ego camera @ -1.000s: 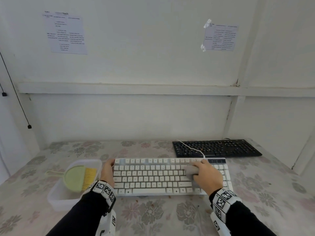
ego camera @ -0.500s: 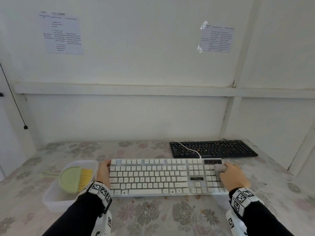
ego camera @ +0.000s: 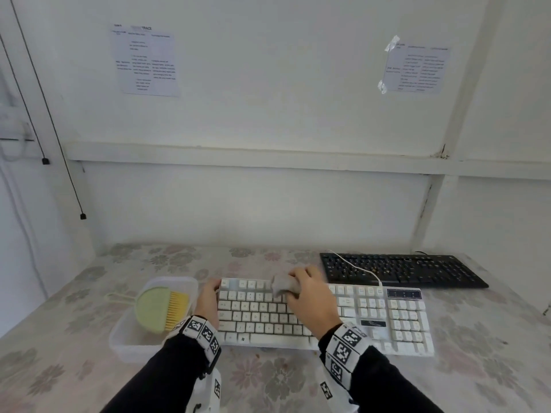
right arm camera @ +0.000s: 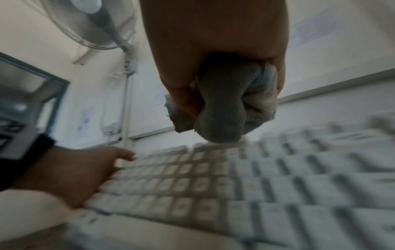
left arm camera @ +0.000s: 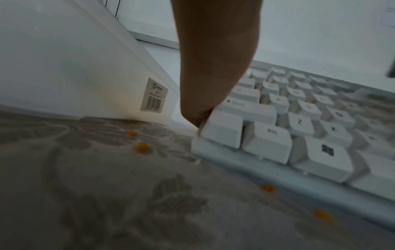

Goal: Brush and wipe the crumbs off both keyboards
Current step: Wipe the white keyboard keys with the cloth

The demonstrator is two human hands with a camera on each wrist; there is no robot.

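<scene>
A white keyboard (ego camera: 387, 317) lies across the near table, and a black keyboard (ego camera: 402, 269) with crumbs on its keys lies behind it at the right. My right hand (ego camera: 310, 299) grips a bunched grey cloth (ego camera: 284, 284) and presses it on the white keyboard's top left rows. The same cloth (right arm camera: 224, 108) bulges out below the right hand's fingers over the blurred white keys (right arm camera: 235, 186). My left hand (ego camera: 208, 302) rests against the left end of the white keyboard (left arm camera: 299, 135), its thumb (left arm camera: 213, 67) against the corner key.
A clear plastic tub (ego camera: 131, 344) to the left of the white keyboard holds a green hand brush (ego camera: 158, 308) with yellow bristles. Orange crumbs (left arm camera: 142, 148) lie on the floral tablecloth (ego camera: 268, 380) near the keyboard's front left corner. A white cable (ego camera: 360, 269) crosses the black keyboard.
My right hand has swept the cloth from the keyboard's right end back to its top left rows. The left hand has stayed at the left end.
</scene>
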